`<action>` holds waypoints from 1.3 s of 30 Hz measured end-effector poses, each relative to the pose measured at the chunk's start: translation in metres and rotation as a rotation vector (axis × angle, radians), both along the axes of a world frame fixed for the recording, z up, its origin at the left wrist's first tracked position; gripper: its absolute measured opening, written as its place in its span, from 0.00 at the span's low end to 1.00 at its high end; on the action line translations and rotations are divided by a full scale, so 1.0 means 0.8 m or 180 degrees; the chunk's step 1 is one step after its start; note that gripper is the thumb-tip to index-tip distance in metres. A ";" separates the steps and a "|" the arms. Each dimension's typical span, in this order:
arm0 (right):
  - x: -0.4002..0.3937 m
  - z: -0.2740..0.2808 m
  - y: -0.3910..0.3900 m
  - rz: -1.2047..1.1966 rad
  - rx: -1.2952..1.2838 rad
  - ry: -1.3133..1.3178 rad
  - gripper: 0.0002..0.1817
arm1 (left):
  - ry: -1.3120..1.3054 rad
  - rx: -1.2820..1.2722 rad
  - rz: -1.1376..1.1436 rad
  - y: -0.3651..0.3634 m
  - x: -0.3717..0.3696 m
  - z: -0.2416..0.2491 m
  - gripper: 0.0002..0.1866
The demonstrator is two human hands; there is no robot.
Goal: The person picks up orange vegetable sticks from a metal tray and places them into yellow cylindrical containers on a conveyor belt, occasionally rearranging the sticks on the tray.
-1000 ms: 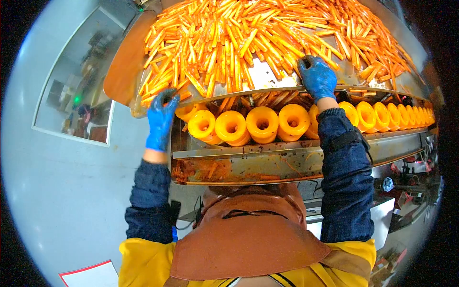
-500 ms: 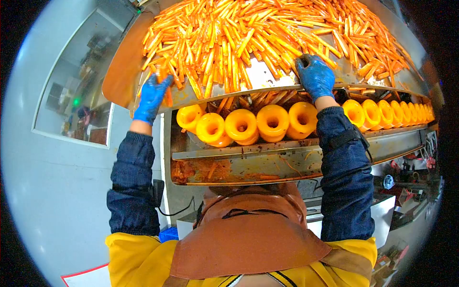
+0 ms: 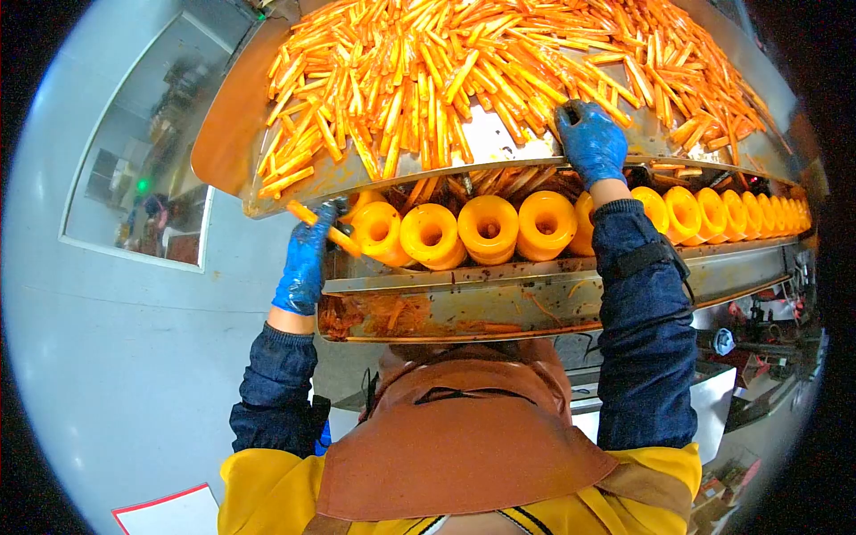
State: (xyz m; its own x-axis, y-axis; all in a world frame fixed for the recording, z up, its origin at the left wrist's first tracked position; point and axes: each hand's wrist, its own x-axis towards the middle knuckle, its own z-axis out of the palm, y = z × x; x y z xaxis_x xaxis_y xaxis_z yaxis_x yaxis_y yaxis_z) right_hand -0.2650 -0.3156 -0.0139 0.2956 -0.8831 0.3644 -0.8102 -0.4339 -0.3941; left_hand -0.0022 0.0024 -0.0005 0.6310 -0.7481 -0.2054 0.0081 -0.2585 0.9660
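Nearest to me is the brown apron (image 3: 464, 446) over a yellow top, with both dark sleeves raised to the machine. The left hand (image 3: 305, 259), in a blue glove, is curled shut around one orange stick (image 3: 323, 226) at the lower left lip of the tray, just beside the first yellow roller (image 3: 377, 230). That stick looks light, stiff and glossy, so I judge it slick with wet residue; a pinch around its middle, as here, seems safer than the tip, which could slide out of wet rubber. Behind it the row of yellow rollers runs off to the right above a stained metal ledge (image 3: 535, 285). The right hand (image 3: 593, 143), also gloved, lies on the front edge of the steel tray (image 3: 499, 147), fingers bent into the near sticks; whether it grips any I cannot tell. Farthest off, the heap of orange sticks (image 3: 499, 62) covers the tray, loose and crisscrossed, likely to shift when raked.
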 end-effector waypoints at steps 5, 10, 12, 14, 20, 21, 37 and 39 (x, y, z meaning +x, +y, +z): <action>0.000 0.000 0.003 -0.0007 0.0017 -0.0014 0.19 | -0.1104 0.0300 0.0721 0.002 0.027 0.012 0.25; 0.000 0.004 0.002 -0.0070 0.0121 0.0048 0.19 | -0.0904 -0.0318 0.0525 -0.009 0.004 0.021 0.16; 0.000 0.004 0.002 -0.0015 0.0181 0.0038 0.19 | -0.0694 0.0063 0.0399 -0.011 0.008 0.016 0.14; 0.000 -0.001 0.000 -0.0022 0.0127 0.0030 0.19 | -0.0752 0.0244 -0.0341 -0.014 0.013 0.015 0.15; 0.000 0.005 0.005 -0.0076 0.0114 0.0074 0.19 | -0.4052 0.0844 -0.0364 -0.037 0.194 0.010 0.27; 0.000 0.005 0.005 -0.0083 0.0124 0.0096 0.19 | -0.4686 0.1000 -0.0649 -0.047 0.205 0.016 0.32; 0.001 0.006 0.002 -0.0089 0.0275 0.0207 0.19 | -0.1350 -0.0617 0.0310 -0.091 0.193 0.044 0.16; 0.002 0.009 0.005 -0.0086 0.0264 0.0201 0.19 | -0.0771 -0.0823 0.0370 -0.069 0.155 0.066 0.16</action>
State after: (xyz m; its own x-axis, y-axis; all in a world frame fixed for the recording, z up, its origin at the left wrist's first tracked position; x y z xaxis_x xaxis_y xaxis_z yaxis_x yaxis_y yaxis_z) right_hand -0.2637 -0.3119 -0.0069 0.2914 -0.9174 0.2712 -0.8454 -0.3796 -0.3757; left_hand 0.1222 -0.0529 0.0525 0.7219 -0.6763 0.1465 -0.2137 -0.0166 0.9767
